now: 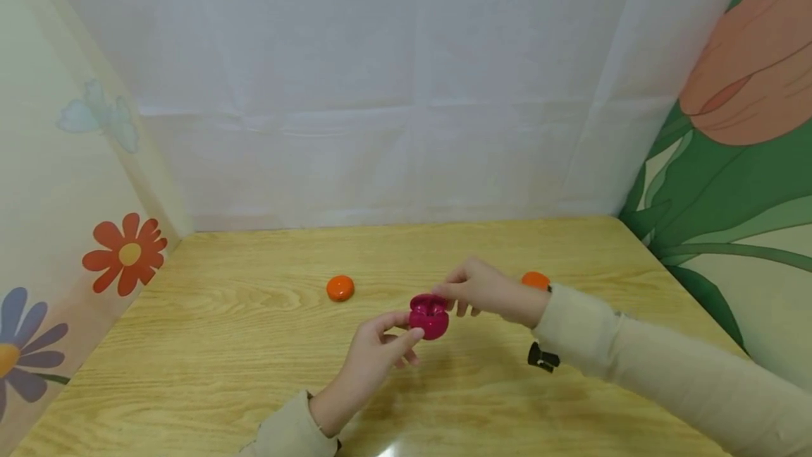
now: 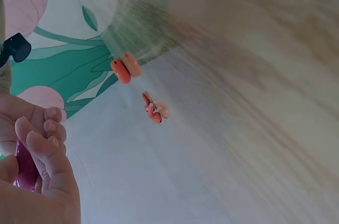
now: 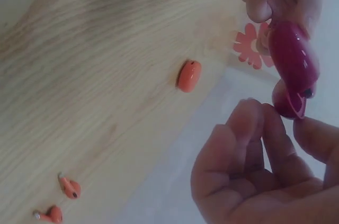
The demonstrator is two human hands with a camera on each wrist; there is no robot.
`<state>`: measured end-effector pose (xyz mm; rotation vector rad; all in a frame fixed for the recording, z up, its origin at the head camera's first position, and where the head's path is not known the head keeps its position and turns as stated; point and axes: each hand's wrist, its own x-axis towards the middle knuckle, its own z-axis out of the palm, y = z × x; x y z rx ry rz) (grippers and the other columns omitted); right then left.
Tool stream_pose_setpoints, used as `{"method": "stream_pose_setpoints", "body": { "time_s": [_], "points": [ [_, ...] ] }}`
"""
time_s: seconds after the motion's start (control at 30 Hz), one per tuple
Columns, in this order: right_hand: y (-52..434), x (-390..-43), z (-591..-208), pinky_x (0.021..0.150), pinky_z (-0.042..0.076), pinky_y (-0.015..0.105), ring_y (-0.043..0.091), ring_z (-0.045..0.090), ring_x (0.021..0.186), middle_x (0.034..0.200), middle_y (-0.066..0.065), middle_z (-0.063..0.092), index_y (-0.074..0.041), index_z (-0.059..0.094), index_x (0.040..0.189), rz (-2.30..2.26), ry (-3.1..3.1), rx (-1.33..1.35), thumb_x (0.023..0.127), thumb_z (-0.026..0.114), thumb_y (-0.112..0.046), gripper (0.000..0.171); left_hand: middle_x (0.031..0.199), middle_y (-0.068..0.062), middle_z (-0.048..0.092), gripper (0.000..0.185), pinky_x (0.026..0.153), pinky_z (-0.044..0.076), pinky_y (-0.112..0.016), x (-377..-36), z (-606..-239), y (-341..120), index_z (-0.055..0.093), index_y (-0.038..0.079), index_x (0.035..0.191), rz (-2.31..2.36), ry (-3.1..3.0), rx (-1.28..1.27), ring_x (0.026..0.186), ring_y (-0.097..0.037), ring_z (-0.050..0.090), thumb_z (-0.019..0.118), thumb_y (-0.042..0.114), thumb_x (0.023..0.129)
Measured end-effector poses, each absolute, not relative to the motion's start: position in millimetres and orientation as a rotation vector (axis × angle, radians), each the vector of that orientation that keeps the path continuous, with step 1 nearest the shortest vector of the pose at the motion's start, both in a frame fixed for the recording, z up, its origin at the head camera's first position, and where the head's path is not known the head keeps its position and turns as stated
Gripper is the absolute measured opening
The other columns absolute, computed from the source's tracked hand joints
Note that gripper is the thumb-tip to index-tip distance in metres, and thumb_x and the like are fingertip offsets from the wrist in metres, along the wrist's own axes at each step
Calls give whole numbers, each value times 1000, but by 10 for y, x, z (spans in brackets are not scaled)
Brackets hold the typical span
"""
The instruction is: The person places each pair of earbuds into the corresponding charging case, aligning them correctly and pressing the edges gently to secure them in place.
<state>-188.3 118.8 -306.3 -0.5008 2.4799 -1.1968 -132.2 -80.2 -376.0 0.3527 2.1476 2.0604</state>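
A small magenta earbud case is held above the wooden table, its lid raised. My left hand grips its base from below, thumb and fingers curled round it. My right hand pinches the lid at the top. The left wrist view shows the magenta case behind my left hand's fingers. Seen from the right wrist, the magenta case hangs open, with my right hand's fingers just under it.
One orange case lies on the table left of the hands, another orange case behind my right wrist. Two loose orange earbuds lie on the wood. Printed walls close the table at left, back and right.
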Motion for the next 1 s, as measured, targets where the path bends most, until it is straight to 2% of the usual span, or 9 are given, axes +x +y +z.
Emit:
{"method": "stream_pose_setpoints", "body": {
  "time_s": [0.23,0.53,0.8,1.0],
  "points": [
    [1199,-1850,-3117,60,49,31,15,56,67,74,1,65,0,74,95,-1328,2368,-466,100,57,-21,27,99,-7,62,32,59,51,-27,-1328,-3758,-818,63,-9,116,2060,2135,330,64,-20,65,66,13,93],
    [1178,-1811,-3118,65,48,32,19,58,75,85,3,66,-2,70,100,-1376,2340,-470,97,61,-22,23,95,-9,69,36,60,51,-27,-1332,-3764,-855,61,-10,119,2070,2113,264,61,-13,63,65,16,95],
    [1144,-1756,-3117,67,48,34,20,58,76,89,5,66,-1,69,103,-1408,2317,-485,95,65,-20,22,98,-10,69,37,62,52,-28,-1332,-3771,-880,61,-10,120,2073,2126,240,62,-13,63,64,17,95],
    [1121,-1752,-3176,68,51,36,20,61,76,92,6,68,3,66,111,-1474,2245,-482,96,63,-18,26,98,-10,69,37,61,52,-27,-1328,-3767,-916,61,-11,119,2095,2144,226,61,-13,63,64,16,95]
  ]
}}
